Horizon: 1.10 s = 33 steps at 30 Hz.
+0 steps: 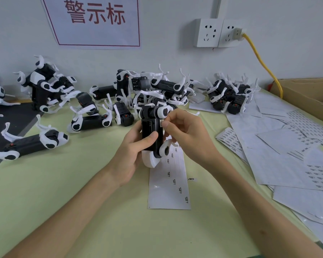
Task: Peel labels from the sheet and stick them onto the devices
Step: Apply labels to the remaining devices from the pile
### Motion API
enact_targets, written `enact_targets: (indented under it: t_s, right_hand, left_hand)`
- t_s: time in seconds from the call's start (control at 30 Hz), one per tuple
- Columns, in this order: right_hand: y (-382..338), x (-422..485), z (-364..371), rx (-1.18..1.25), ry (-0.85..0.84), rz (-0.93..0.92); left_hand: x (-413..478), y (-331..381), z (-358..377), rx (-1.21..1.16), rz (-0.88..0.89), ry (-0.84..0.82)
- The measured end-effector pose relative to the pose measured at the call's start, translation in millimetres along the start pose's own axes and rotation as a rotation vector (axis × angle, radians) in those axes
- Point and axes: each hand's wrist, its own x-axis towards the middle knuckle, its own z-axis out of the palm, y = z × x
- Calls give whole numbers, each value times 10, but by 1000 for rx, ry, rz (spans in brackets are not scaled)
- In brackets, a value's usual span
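Left hand (132, 151) gripping a black-and-white device (150, 130) upright over the label sheet (169, 185) on the green table (82, 202), right hand (185, 131) pinching a small label (161, 123) against its side

Devices (151, 131) black-and-white — table (101, 211) pale green — cable (259, 58) yellow — sign (95, 15) lettering red.
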Motion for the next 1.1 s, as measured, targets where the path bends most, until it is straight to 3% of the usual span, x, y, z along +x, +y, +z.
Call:
enact_targets:
  t_s: [0.7,1.1]
  right_hand:
    - [-15,-9,-4,5,4,27]
    - [13,7,-7,124,-96,226]
  left_hand:
    - [-18,-3,0,73,47,-20]
    - [-27,-3,39,-36,-61,0]
